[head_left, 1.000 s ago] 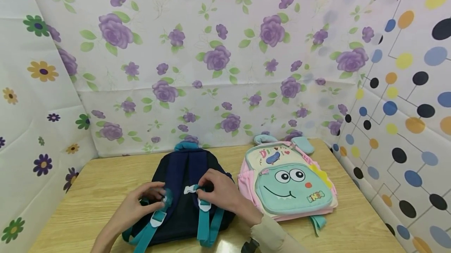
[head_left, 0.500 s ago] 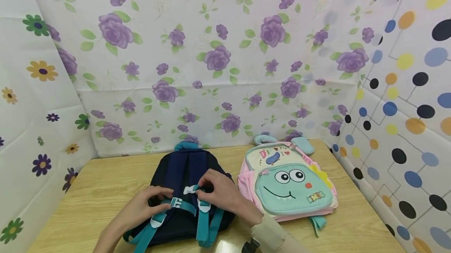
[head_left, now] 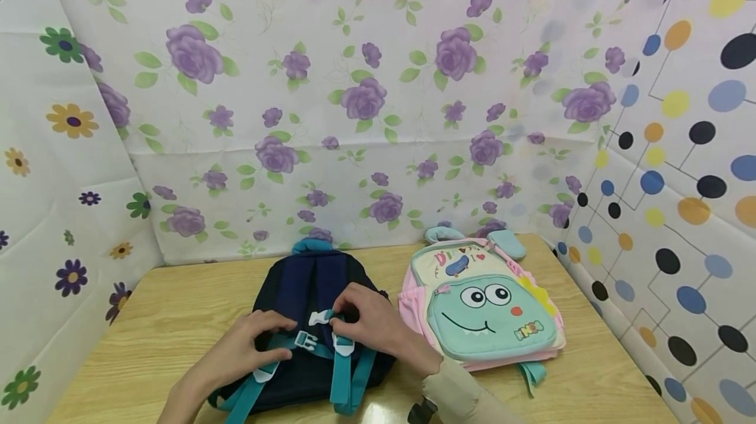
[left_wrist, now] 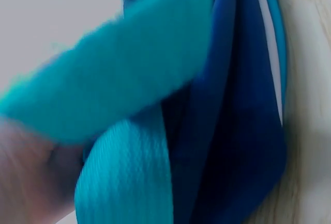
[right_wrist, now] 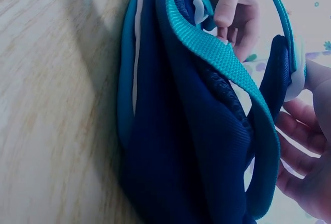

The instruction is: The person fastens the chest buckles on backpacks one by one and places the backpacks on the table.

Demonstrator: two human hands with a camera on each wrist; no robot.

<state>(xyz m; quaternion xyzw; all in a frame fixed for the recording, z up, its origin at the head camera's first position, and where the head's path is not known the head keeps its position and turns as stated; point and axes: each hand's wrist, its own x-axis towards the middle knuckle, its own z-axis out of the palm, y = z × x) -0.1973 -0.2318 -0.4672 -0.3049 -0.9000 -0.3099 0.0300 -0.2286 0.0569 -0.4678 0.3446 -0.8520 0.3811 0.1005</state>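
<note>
A navy backpack (head_left: 292, 287) lies on the table with its shoulder straps up. My left hand (head_left: 239, 346) holds a teal webbing strap (head_left: 280, 342) between thumb and fingers, just behind a white pronged buckle half (head_left: 306, 340). Slightly farther up the bag, my right hand (head_left: 373, 324) pinches the short teal webbing at the other white buckle half (head_left: 319, 318). The two halves are apart, facing each other at a slant. In the left wrist view a blurred teal strap (left_wrist: 114, 63) crosses in front of the hand. Looser teal webbing (right_wrist: 227, 53) loops across the right wrist view.
To the right lies a pink and mint backpack (head_left: 496, 316) with a cartoon face, a teal strap end (head_left: 533, 377) sticking out below it. Both bags rest on a wooden table (head_left: 159, 319). Flowered cloth (head_left: 331, 102) hangs behind, and dotted cloth (head_left: 679, 214) at the right.
My left hand has shifted right, bringing the pronged buckle half and its strap over the bag's middle, nearer the other half. My right hand has stayed nearly still.
</note>
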